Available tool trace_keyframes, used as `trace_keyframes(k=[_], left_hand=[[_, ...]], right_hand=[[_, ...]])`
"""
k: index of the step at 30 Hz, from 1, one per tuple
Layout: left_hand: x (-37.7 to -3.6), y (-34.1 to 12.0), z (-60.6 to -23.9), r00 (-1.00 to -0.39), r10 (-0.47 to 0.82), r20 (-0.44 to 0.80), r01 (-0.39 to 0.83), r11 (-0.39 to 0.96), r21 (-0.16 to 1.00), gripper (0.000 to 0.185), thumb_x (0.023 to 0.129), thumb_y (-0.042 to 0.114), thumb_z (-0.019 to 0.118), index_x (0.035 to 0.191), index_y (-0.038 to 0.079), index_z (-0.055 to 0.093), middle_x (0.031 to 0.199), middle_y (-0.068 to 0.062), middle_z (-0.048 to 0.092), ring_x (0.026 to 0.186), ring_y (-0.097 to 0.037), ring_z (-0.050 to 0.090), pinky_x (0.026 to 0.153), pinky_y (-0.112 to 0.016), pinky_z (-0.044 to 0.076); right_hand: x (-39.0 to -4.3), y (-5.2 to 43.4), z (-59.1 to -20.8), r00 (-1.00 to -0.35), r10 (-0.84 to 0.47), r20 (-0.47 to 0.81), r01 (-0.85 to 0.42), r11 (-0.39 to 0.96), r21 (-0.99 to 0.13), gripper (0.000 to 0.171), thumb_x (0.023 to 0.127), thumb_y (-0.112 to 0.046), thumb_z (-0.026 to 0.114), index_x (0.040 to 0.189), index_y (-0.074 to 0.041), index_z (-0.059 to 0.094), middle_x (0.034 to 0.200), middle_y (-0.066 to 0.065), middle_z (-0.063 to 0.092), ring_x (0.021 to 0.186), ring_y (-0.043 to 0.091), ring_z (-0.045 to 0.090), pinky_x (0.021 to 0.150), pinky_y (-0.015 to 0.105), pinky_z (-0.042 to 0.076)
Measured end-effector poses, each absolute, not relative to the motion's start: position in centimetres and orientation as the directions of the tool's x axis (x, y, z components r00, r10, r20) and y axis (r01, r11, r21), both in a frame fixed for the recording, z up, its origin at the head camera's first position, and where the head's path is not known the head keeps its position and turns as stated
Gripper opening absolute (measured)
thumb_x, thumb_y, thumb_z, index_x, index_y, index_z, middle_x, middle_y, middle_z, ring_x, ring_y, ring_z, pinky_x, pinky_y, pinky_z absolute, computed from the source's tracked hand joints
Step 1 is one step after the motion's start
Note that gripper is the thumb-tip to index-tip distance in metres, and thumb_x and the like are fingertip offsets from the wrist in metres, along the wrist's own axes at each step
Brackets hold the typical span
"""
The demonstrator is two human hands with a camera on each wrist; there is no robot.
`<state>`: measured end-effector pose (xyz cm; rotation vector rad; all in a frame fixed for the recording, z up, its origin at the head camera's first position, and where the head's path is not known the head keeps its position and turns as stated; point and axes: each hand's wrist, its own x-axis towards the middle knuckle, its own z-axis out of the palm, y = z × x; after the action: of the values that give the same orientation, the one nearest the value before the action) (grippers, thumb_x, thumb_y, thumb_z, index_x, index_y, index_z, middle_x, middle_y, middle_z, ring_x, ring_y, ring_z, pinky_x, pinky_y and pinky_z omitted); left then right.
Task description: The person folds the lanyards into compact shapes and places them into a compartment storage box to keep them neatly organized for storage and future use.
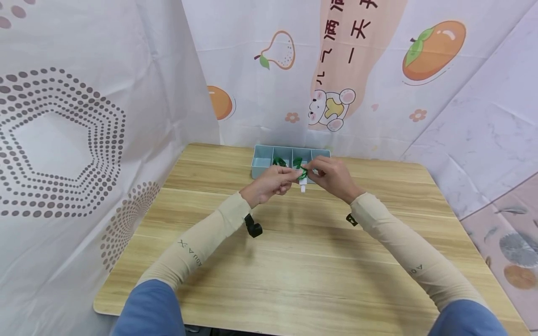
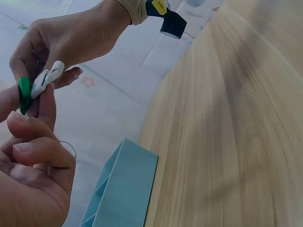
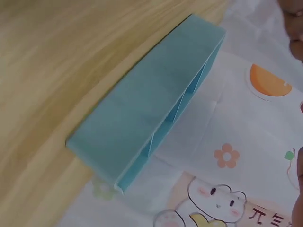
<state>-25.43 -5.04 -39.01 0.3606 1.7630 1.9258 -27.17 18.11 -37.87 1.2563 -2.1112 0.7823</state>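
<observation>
Both hands meet above the front edge of a light blue divided box. Between them is a small piece of shiny green material with a white clip-like plastic part hanging below. My left hand pinches it between thumb and fingers from the left. From the right, my right hand pinches the upper green part. In the left wrist view the white part shows a slotted, looped end beside the green piece. At the right wrist view's edge only parts of fingers appear.
Inside the box's middle compartments lie more green pieces. The box stands at the back of a wooden table, close to a printed cloth. Black wrist mounts hang under the forearms.
</observation>
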Motion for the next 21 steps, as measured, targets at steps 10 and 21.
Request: trace_keyframes(k=[10, 21], left_hand=[[-24.8, -4.9, -38.8, -0.877, 0.48, -0.021, 0.019, 0.077, 0.997, 0.037, 0.098, 0.042, 0.071, 0.115, 0.01, 0.077, 0.062, 0.001, 0.04, 0.054, -0.015, 0.032, 0.054, -0.031, 0.028], [-25.2, -4.6, -39.1, -0.907, 0.421, 0.008, 0.072, 0.136, 0.988, 0.028, 0.095, 0.037, 0.077, 0.112, 0.016, 0.079, 0.093, -0.004, 0.068, 0.063, -0.014, 0.041, 0.055, -0.027, 0.035]], right_hand=[[-26.2, 17.6, -37.8, -0.903, -0.27, 0.334, -0.404, 0.272, -0.873, 0.016, 0.096, -0.021, 0.077, 0.106, -0.009, 0.079, 0.081, 0.01, 0.066, 0.058, 0.016, 0.045, 0.051, 0.027, 0.038], [-26.1, 17.2, -37.5, -0.963, -0.26, 0.067, -0.066, -0.013, -0.998, 0.017, 0.098, -0.021, 0.075, 0.11, -0.009, 0.075, 0.081, -0.003, 0.066, 0.057, 0.012, 0.043, 0.051, 0.025, 0.037]])
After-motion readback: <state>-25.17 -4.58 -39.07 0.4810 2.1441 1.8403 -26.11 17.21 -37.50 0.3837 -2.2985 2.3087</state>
